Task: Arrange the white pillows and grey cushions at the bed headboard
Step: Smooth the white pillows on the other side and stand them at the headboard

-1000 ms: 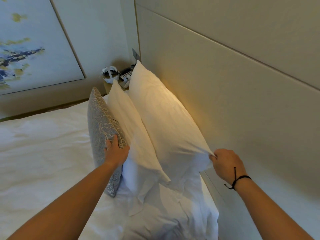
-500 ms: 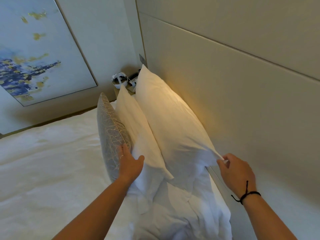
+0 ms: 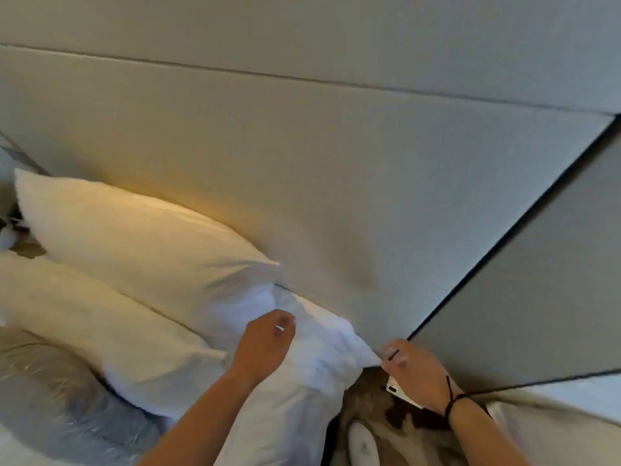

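Observation:
Two white pillows stand against the beige headboard (image 3: 302, 163): the back pillow (image 3: 141, 243) leans on it and the front pillow (image 3: 100, 324) leans on that one. A grey cushion (image 3: 50, 398) with a pale thread pattern stands in front of both at the lower left. A third white pillow (image 3: 322, 351) lies flat and crumpled at the bed's right edge. My left hand (image 3: 265, 344) sits on its top with the fingers curled into the fabric. My right hand (image 3: 413, 371), with a black cord at the wrist, pinches its corner next to the headboard.
Right of the bed, patterned brown carpet (image 3: 376, 405) shows, with a white shoe (image 3: 363, 445) and a thin white phone-like object (image 3: 400, 395) under my right hand. A dark-edged grey wall panel (image 3: 537, 297) meets the headboard there. Clutter sits on the bedside table (image 3: 13, 230), far left.
The view has swung right and down. My left hand left the grey cushion and moved right onto the flat pillow. My right hand dropped from the back pillow's corner to the flat pillow's corner.

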A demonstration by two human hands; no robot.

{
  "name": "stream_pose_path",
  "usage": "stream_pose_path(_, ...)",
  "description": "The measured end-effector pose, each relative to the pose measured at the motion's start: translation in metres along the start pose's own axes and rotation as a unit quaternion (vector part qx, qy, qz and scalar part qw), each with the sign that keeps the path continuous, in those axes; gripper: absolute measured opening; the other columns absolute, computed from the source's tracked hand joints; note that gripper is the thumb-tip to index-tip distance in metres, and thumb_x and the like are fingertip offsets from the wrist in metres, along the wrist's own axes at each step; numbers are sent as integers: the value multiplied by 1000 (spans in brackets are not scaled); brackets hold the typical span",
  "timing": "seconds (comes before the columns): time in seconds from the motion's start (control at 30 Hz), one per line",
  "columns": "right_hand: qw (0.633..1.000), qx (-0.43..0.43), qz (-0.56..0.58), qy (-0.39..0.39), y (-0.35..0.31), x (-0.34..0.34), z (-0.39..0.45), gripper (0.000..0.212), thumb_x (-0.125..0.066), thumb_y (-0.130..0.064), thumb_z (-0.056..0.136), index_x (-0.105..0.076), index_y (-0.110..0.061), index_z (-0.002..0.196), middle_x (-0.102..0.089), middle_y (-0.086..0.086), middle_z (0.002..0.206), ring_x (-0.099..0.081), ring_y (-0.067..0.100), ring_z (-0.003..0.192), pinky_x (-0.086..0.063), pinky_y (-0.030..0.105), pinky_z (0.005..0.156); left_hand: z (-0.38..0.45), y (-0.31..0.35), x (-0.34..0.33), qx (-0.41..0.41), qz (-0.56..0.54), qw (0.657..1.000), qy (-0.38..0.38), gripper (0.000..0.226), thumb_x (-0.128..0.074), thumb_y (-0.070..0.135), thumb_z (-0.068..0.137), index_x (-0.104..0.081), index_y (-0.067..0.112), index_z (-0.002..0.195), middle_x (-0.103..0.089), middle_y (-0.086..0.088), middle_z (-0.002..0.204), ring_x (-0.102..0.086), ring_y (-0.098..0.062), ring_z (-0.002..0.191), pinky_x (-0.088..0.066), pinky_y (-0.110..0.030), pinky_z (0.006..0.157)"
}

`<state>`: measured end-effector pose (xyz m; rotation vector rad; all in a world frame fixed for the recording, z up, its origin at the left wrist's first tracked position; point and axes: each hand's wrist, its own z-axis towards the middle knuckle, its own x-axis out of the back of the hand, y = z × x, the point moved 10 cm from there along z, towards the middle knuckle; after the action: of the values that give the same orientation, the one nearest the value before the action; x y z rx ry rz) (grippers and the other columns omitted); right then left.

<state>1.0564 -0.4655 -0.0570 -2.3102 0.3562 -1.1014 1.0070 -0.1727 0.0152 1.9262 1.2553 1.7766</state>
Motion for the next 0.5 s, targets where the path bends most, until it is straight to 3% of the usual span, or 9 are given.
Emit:
stream_pose_path(0.13, 980, -144, 78, 112, 80, 27, -92, 21, -57, -40, 92, -58, -34, 112, -64, -17, 88, -59, 0, 82, -41, 14, 66, 9, 50, -84, -82, 3, 987, -136, 15, -58, 37, 93, -66, 39, 81, -70, 19, 84, -64, 2, 81, -46, -14, 70)
stream_pose_path(0.27, 939, -259, 114, 195, 139, 18, -193, 21, -51, -36, 97, -60, -32, 116, -61, -17, 84, -58, -2, 75, -39, 12, 59, -43, 99, -186, -192, 36, 942, -271, 18, -52, 47, 93, -67, 40, 88, -67, 25, 84, -62, 7, 82, -42, -6, 64)
stream_pose_path(0.4, 899, -333, 168, 228, 173, -20, -281, 18, -52, -37, 96, -60, -34, 111, -63, -18, 88, -60, -2, 76, -41, 14, 63, -125, 124, -256, -267, 71, 885, -375, 26, -48, 49, 94, -65, 34, 80, -67, 17, 74, -63, -1, 76, -56, -22, 64)
stream_pose_path(0.5, 866, -365, 206, 274, 188, -47, -335, 16, -55, -40, 94, -62, -37, 108, -64, -18, 91, -60, -3, 82, -44, 17, 71, -177, 135, -277, -306, 74, 857, -409, 27, -48, 51, 92, -62, 39, 71, -64, 26, 70, -60, 9, 75, -50, -19, 55)
